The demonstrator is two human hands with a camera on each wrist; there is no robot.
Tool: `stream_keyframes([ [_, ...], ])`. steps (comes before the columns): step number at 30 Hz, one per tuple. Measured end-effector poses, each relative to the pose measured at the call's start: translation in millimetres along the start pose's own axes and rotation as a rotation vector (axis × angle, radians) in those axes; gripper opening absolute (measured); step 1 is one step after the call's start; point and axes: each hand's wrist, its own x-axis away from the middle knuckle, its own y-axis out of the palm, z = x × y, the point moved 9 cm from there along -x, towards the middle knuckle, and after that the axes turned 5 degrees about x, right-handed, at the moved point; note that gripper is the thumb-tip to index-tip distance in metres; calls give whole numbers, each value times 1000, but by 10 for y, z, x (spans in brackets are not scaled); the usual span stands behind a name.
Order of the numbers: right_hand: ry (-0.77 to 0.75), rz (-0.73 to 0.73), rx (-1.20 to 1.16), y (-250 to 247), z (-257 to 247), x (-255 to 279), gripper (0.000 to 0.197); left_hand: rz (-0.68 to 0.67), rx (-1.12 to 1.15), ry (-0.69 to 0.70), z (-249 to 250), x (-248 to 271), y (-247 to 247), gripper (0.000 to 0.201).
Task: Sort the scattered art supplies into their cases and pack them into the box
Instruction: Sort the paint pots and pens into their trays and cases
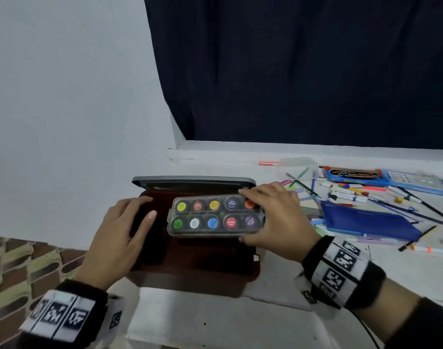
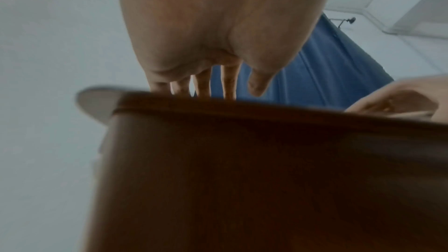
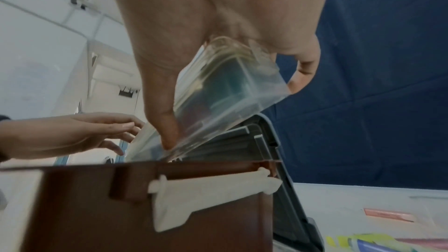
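The right hand (image 1: 278, 217) grips a clear paint case (image 1: 215, 215) by its 3 o'clock end, holding it over the open brown box (image 1: 197, 270), likely for packing; the left hand (image 1: 119, 235), fingers spread, steadies the box's 9 o'clock side. Pens (image 1: 349, 195) lie on the worktop (image 1: 404, 268) at 3 o'clock.

Dim, even, cool indoor light; both wrist views blurred, edges bent by wide-angle distortion.
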Motion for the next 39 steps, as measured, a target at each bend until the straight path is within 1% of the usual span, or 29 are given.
stream_keyframes([
  [2, -30, -35, 52, 112, -79, -125, 88, -76, -30, 4, -113, -29, 109, 54],
  [5, -72, -93, 114, 251, -156, -254, 81, -140, -14, -15, -202, 8, 236, 56],
  [8, -88, -142, 173, 373, -189, -330, 72, -150, 20, -54, -252, 18, 263, 51],
  [11, -97, -195, 239, 495, -212, -396, 65, -156, 0, -86, -253, 15, 272, 49],
  [18, -129, -314, 341, 770, -309, -498, 66, -175, -55, -85, -244, 33, 297, 50],
  [23, -184, -502, 396, 1136, -401, -405, 68, -183, -75, -67, -230, 7, 285, 50],
  [26, -196, -543, 391, 1222, -381, -400, 58, -203, -92, -56, -226, 7, 296, 51],
  [29, -168, -504, 386, 1222, -359, -421, 34, -211, -100, -46, -221, 1, 303, 52],
  [30, -166, -477, 370, 1203, -364, -428, 28, -214, -109, -46, -217, 4, 306, 53],
  [33, -169, -358, 226, 1080, -404, -434, 33, -240, -133, -33, -190, 23, 331, 62],
  [36, -95, -147, -33, 816, -369, -434, 32, -273, -129, -16, -131, 15, 339, 63],
  [39, -97, 49, -98, 563, -272, -318, 30, -298, -92, 6, -24, 23, 321, 62],
])
